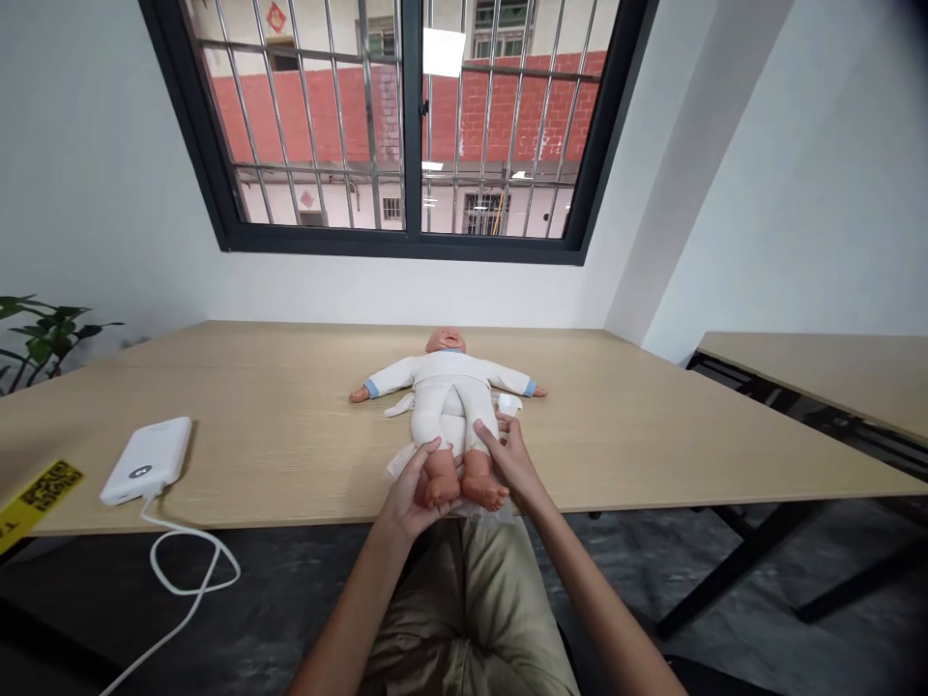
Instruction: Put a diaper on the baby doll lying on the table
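A baby doll [448,387] in a white outfit lies on its back on the wooden table [290,416], head toward the window, feet at the near edge. My left hand [412,493] is wrapped around the doll's left-side foot and lower leg. My right hand [509,454] rests against the other leg, fingers curled on the trouser leg near the ankle. A thin white sheet [400,462] shows under the doll's legs. A small white piece [509,404] lies by the doll's hip, just past my right fingers.
A white power bank [147,460] with a looping white cable [189,570] sits at the table's left front. A yellow label [40,491] is at the left edge. A plant [40,333] stands far left. A second table [819,372] is at right.
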A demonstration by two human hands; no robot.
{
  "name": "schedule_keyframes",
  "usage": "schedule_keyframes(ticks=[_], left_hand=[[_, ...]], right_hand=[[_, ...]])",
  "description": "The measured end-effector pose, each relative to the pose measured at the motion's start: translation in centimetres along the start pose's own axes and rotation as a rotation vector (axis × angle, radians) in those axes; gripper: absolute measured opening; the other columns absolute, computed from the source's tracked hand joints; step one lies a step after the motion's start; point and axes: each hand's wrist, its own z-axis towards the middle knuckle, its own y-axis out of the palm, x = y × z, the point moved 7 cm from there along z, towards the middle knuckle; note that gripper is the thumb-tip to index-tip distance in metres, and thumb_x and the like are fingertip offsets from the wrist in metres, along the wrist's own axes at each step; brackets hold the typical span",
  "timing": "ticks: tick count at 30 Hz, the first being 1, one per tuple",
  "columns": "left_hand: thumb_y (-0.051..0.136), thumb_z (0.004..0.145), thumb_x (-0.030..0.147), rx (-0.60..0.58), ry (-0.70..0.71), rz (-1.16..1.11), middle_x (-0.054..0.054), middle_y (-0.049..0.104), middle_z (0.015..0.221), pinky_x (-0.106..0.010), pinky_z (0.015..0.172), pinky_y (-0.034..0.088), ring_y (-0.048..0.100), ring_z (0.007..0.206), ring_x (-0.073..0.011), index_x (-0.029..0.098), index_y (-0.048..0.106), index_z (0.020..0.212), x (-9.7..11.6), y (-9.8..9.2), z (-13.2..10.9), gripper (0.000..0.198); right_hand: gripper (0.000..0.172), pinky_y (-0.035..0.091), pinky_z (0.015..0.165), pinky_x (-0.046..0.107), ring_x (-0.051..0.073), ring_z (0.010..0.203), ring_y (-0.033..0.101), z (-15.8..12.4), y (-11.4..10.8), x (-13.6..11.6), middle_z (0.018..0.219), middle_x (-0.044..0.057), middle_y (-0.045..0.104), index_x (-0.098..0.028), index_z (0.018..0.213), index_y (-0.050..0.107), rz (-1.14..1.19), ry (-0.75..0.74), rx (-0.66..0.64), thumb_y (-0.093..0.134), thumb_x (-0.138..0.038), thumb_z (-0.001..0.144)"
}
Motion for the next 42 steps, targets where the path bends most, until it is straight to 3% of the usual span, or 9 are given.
schedule_keyframes(ticks=[3, 6, 13, 19, 24, 28, 33, 38, 42], left_hand=[[0.073, 0.073, 0.019, -0.01, 0.186, 0.197, -0.003, 0.071, 0.077, -0.021, 0.055, 0.05, 0.064, 0.056, -0.0127, 0.014, 0.062, 0.091, 1.3, -0.1, -0.4, 0.022], [0.081, 0.06, 0.016, -0.004, 0.291, 0.353, -0.005, 0.072, 0.081, -0.027, 0.068, 0.054, 0.07, 0.067, -0.0195, 0.014, 0.062, 0.088, 3.9, -0.6, -1.4, 0.034], [0.083, 0.055, 0.02, 0.061, 0.361, 0.635, -0.003, 0.07, 0.073, -0.022, 0.065, 0.05, 0.065, 0.066, -0.0134, 0.013, 0.063, 0.082, 10.5, -3.6, -1.9, 0.034], [0.083, 0.059, 0.025, 0.036, 0.39, 0.688, -0.004, 0.071, 0.085, -0.021, 0.066, 0.046, 0.064, 0.076, -0.0137, 0.014, 0.065, 0.092, 10.1, -4.4, -1.4, 0.039], [0.086, 0.055, 0.026, 0.059, 0.419, 0.68, -0.006, 0.07, 0.1, -0.028, 0.083, 0.047, 0.063, 0.093, -0.0198, 0.015, 0.064, 0.099, 9.6, -4.5, -0.8, 0.05], [0.087, 0.053, 0.028, 0.104, 0.481, 0.722, -0.005, 0.067, 0.1, -0.031, 0.089, 0.045, 0.061, 0.098, -0.0214, 0.016, 0.061, 0.097, 9.8, -4.8, -0.2, 0.052], [0.084, 0.056, 0.03, 0.128, 0.497, 0.713, -0.006, 0.064, 0.104, -0.03, 0.089, 0.045, 0.059, 0.1, -0.022, 0.017, 0.057, 0.099, 9.4, -4.8, 0.7, 0.052], [0.078, 0.058, 0.025, 0.092, 0.513, 0.69, -0.006, 0.062, 0.114, -0.026, 0.09, 0.044, 0.057, 0.106, -0.0211, 0.02, 0.056, 0.104, 9.4, -4.2, 0.6, 0.051], [0.075, 0.063, 0.026, 0.102, 0.526, 0.741, -0.007, 0.061, 0.121, -0.026, 0.092, 0.044, 0.055, 0.114, -0.0223, 0.021, 0.053, 0.112, 9.6, -4.2, 0.7, 0.054]], right_hand=[[0.066, 0.05, 0.085, 0.032, 0.022, 0.104, 0.059, -0.4, -0.1, 0.2, 0.116, 0.009, 0.057, -0.021, 0.117, 0.043, 0.024, 0.113, -0.071, 0.072, -0.048, 0.064], [0.063, 0.049, 0.087, 0.033, 0.023, 0.103, 0.059, 1.1, -1.8, -0.8, 0.112, 0.008, 0.06, -0.02, 0.117, 0.047, -0.086, 0.127, -0.075, 0.072, -0.04, 0.062], [0.053, 0.049, 0.087, 0.033, 0.024, 0.104, 0.061, 3.8, -4.9, -1.6, 0.109, 0.01, 0.064, -0.017, 0.108, 0.059, -0.225, 0.119, -0.229, 0.076, -0.037, 0.062], [0.053, 0.051, 0.084, 0.034, 0.022, 0.1, 0.062, 3.6, -5.4, -1.2, 0.116, 0.01, 0.061, -0.016, 0.112, 0.057, -0.412, 0.019, -0.245, 0.074, -0.039, 0.068], [0.047, 0.043, 0.099, 0.048, 0.032, 0.114, 0.057, 0.4, -4.1, -5.4, 0.126, 0.018, 0.056, -0.014, 0.123, 0.056, -0.88, -0.331, -0.153, 0.067, -0.031, 0.081], [0.056, 0.036, 0.11, 0.046, 0.028, 0.127, 0.05, -4.8, 0.6, -6.5, 0.135, 0.013, 0.056, -0.018, 0.131, 0.053, -0.884, -0.554, -0.464, 0.066, -0.045, 0.084], [0.083, 0.026, 0.116, 0.054, 0.033, 0.136, 0.041, -8.4, 4.4, -4.1, 0.147, 0.018, 0.044, -0.013, 0.144, 0.043, -0.997, -0.583, -0.6, 0.071, -0.054, 0.077], [0.05, 0.029, 0.115, 0.052, 0.029, 0.135, 0.044, -8.5, 4.7, -3.2, 0.146, 0.012, 0.048, -0.021, 0.139, 0.051, -1.0, -0.585, -0.597, 0.054, -0.04, 0.093], [0.049, 0.031, 0.113, 0.053, 0.03, 0.134, 0.045, -8.0, 3.8, -3.0, 0.145, 0.014, 0.048, -0.019, 0.138, 0.052, -0.999, -0.554, -0.565, 0.056, -0.033, 0.091]])
